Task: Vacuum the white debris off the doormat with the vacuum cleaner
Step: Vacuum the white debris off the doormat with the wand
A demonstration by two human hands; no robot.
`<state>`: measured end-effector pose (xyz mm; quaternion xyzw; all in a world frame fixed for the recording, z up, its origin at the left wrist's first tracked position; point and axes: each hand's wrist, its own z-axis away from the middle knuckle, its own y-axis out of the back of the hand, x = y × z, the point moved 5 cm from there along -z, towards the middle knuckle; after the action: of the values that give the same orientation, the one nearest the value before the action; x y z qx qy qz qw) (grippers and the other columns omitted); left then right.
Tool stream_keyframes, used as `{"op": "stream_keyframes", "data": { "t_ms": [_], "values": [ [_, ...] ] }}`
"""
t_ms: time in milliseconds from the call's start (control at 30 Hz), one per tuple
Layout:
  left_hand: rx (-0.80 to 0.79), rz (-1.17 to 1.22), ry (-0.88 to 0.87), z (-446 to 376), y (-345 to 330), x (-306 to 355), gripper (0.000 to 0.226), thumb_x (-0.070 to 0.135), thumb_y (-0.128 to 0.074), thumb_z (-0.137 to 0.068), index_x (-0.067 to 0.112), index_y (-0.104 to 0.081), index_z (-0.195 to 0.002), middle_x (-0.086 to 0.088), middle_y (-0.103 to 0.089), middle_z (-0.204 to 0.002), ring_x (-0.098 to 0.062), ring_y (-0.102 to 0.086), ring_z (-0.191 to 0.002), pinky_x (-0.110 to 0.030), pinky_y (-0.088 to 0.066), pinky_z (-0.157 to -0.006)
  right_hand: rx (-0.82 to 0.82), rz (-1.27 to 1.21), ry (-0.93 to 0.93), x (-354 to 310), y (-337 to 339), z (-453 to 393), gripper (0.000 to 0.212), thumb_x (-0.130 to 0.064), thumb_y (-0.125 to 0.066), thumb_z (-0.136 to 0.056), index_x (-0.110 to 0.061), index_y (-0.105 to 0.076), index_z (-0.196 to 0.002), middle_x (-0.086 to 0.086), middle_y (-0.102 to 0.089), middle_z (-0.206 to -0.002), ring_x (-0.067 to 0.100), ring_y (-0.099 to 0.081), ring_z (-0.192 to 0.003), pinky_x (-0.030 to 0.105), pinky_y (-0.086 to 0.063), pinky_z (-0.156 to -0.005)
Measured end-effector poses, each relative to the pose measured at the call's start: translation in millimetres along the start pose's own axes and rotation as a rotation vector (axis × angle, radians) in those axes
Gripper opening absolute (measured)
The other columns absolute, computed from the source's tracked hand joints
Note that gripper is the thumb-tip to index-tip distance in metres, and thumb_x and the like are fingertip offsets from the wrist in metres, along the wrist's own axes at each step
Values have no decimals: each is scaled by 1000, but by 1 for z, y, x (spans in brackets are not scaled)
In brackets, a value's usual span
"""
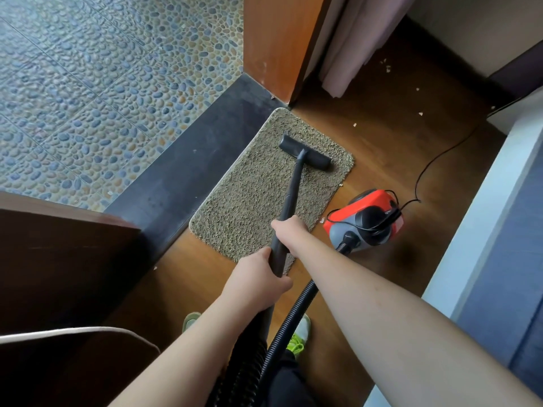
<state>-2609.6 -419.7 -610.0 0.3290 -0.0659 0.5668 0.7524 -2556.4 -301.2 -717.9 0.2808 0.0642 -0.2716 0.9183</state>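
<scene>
Both hands' fingers wrap the wand [289,198], left hand [258,282] low and right hand [289,227] higher, steering the nozzle [305,152] flat across the doormat [249,201] for debris.

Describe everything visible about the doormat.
The doormat is a beige-brown, shaggy rectangle with rounded corners, lying flat on the wooden floor along the dark threshold strip. The black vacuum head rests on its far end, and the wand slants above it. Its pile shows no obvious white bits; a few white scraps lie beside its right edge.
</scene>
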Motion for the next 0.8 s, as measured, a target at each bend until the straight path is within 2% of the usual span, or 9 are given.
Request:
{"op": "stream_keyframes", "data": {
  "t_ms": [67, 167, 267, 500, 733, 800],
  "values": [
    [-4, 18, -1, 4, 1, -4, 53, 32, -66, -77, 21, -51, -127, 1, -68, -86, -20, -68, -72, -36, -60, -70, 1, 27, 2, 1, -1, 4, 51, -32, -58, -94, -7, -44, -136, 15, -57, -127, 33, -62, -105, 35, -53, -75],
    [-16, 49, 3, 7, 1, -8, 54, 32, -66, -78, 20, -51, -128, -1, -68, -87, -22, -69, -72, -39, -61, -70, 15, 39, 14, 2, -5, 12, 52, -35, -55, -94, -7, -43, -136, 16, -56, -127, 34, -61, -106, 43, -55, -88],
    [-31, 79, 25, 15, 2, -12, 52, 32, -65, -78, 20, -50, -127, -2, -67, -86, -23, -68, -70, -40, -61, -69, 3, 38, 14, 4, -11, 21, 54, -37, -55, -93, -8, -43, -136, 16, -58, -126, 35, -62, -106, 48, -55, -90],
    [-41, 59, 54, 41, 4, -29, 50, 33, -63, -76, 25, -49, -123, 2, -66, -86, -20, -69, -64, -38, -61, -67, -44, 31, 5, 21, -26, 44, 59, -36, -52, -93, -11, -35, -144, 14, -59, -123, 33, -63, -103, 46, -56, -89],
    [-23, 52, 44, 51, 2, -36, 62, 34, -64, -76, 29, -46, -135, 3, -69, -86, -15, -68, -66, -33, -59, -69, -50, -10, 13, 31, -31, 49, 50, -35, -53, -93, -11, -41, -135, 13, -60, -124, 33, -62, -106, 46, -53, -93],
    [-15, 75, 41, 51, 0, -32, 55, 33, -64, -76, 27, -50, -129, 2, -70, -85, -18, -69, -67, -34, -59, -69, -40, -29, 18, 31, -26, 47, 49, -34, -54, -93, -12, -42, -135, 12, -60, -123, 33, -62, -105, 44, -54, -91]
  ]
}}
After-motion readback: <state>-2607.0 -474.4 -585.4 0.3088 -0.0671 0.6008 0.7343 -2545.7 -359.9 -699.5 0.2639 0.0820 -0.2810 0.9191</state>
